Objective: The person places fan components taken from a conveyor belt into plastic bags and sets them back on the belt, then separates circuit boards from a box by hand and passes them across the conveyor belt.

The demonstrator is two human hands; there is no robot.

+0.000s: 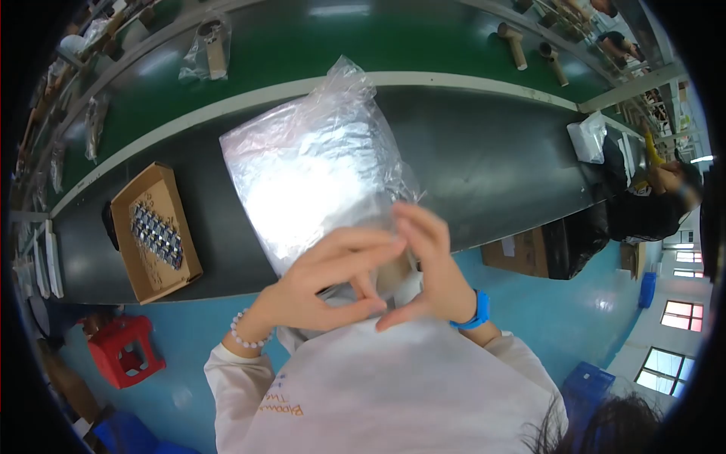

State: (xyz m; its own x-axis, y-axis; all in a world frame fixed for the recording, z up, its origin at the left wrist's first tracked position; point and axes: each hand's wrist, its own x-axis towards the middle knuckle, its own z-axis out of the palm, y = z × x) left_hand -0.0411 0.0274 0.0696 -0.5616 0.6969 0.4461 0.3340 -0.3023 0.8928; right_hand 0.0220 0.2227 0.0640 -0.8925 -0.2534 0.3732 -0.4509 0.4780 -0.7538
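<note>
My left hand (327, 280), with a beaded bracelet on its wrist, is curled in front of my chest, its fingertips and thumb drawn inward. Facing it is my right hand (435, 265), blurred by motion, with a blue watch on the wrist; its fingers and thumb curve toward the left hand's. Between them shows a small blurred tan item (395, 274); what exactly the fingers pinch is too smeared to make out. Just beyond the hands, a large silvery package in clear plastic (302, 166) lies on the dark bench (469, 151), partly covered by my left fingers.
An open cardboard box (180, 212) with shiny metal parts stands at the left. Behind the bench runs a green surface (287, 45) bearing a bagged part (215, 53) and brown pieces (516, 47). A red stool (125, 348) is lower left; a person (650, 212) is far right.
</note>
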